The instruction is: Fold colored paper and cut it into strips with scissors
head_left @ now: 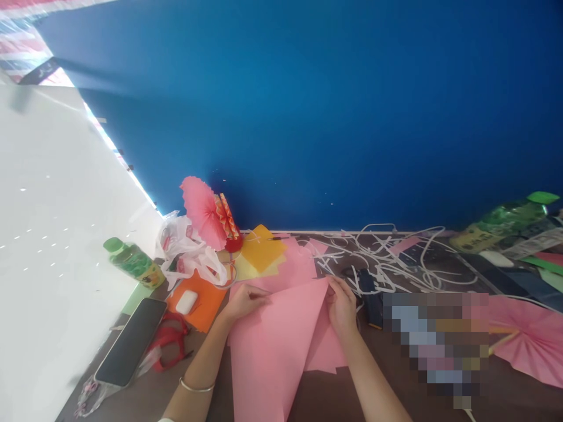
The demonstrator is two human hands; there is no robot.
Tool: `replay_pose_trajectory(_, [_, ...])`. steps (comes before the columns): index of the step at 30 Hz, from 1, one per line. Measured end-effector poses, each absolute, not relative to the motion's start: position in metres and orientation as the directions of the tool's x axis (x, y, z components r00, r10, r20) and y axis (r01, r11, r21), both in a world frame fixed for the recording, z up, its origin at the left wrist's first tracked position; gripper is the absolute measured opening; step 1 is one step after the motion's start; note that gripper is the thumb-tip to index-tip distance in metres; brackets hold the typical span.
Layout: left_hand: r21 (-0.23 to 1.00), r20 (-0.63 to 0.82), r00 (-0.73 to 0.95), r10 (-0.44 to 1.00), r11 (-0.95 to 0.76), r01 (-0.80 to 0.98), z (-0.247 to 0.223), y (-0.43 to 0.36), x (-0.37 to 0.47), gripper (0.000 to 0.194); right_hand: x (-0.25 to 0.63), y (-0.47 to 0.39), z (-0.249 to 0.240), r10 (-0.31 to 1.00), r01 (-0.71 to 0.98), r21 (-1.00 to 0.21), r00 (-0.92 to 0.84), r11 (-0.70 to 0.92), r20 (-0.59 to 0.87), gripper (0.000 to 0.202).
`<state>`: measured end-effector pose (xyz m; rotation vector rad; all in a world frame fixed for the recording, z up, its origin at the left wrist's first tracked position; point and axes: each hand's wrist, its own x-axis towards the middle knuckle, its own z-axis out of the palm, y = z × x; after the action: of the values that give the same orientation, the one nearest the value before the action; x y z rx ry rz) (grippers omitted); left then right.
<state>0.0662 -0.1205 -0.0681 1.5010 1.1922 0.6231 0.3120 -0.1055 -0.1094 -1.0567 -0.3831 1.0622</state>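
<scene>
A large sheet of pink paper (272, 346) spans the space between my hands, its right side lifted into a slanting edge. My left hand (247, 301) has its fingers closed at the sheet's upper left edge. At the upper right corner, my right hand (341, 302) pinches the paper between thumb and fingers. Under it and to the right lies more pink paper (328, 349). Beyond the hands, yellow paper squares (264, 249) rest on further pink paper.
A phone (132, 343), a white earbud case (186, 302) on orange paper, and a green-capped bottle (134, 264) are at left. A pink paper fan (204, 212) stands behind. White paper strips (373, 264) and cables litter the back right. Another pink fan (532, 337) lies right.
</scene>
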Motion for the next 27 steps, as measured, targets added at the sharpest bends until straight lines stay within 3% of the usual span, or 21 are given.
replay_pose_trajectory(21, [0.957,-0.172,0.369,0.913,0.067,0.282,-0.078,-0.120,0.067,0.024,0.312,-0.104,-0.109,0.877,-0.476,-0.876,0.452,0.081,-0.165,0.024])
replay_pose_trajectory(27, [0.925,-0.173,0.345,0.923,0.032,0.378,-0.068,-0.120,0.068,0.020,0.315,-0.103,-0.111,0.878,-0.473,-0.878,0.449,0.074,-0.168,0.024])
